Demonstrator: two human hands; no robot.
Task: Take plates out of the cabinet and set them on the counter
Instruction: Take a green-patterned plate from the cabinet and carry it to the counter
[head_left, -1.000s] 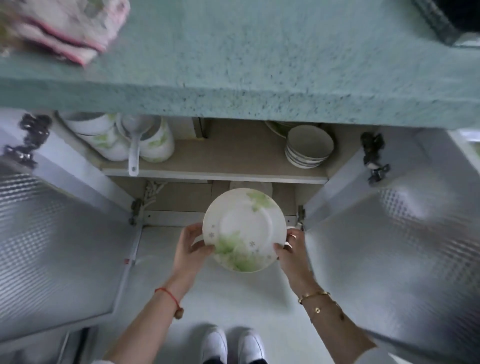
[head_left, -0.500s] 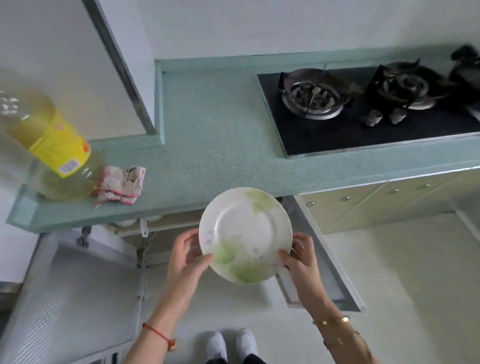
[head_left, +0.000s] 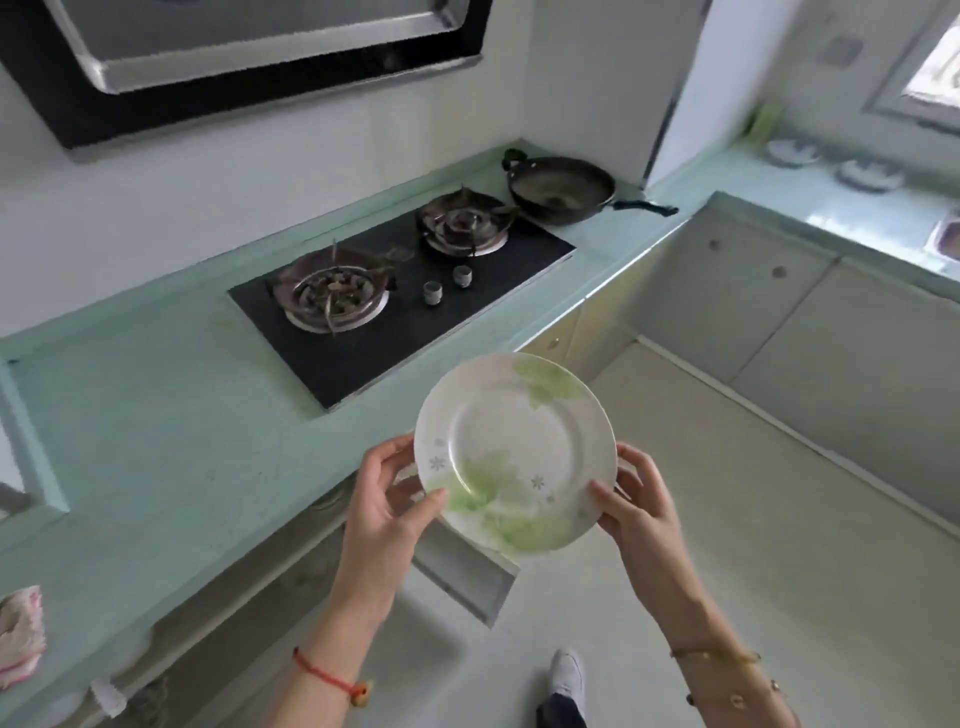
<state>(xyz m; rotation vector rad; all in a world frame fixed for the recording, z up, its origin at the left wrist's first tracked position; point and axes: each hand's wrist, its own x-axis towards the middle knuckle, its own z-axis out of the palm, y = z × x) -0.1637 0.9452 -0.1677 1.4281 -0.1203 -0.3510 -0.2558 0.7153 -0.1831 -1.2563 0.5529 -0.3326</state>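
Plate (head_left: 514, 452) pinched at opposite rims by left grip (head_left: 387, 499) and right grip (head_left: 636, 499), just off counter (head_left: 156, 415) edge; bare counter lies left, left grip nearer.

The kitchen is lit evenly by soft daylight, which is admitted through the window (head_left: 932, 78) at the upper right; this corner is overexposed and smeared. A pale sheen is seen on the counter (head_left: 156, 431). Only weak shadows are cast, and the space under the counter is left dim. The plate (head_left: 514, 447) is rendered fairly sharp, while the cloth (head_left: 18, 634) at the left edge is blurred. Straight lines are bent toward the edges.
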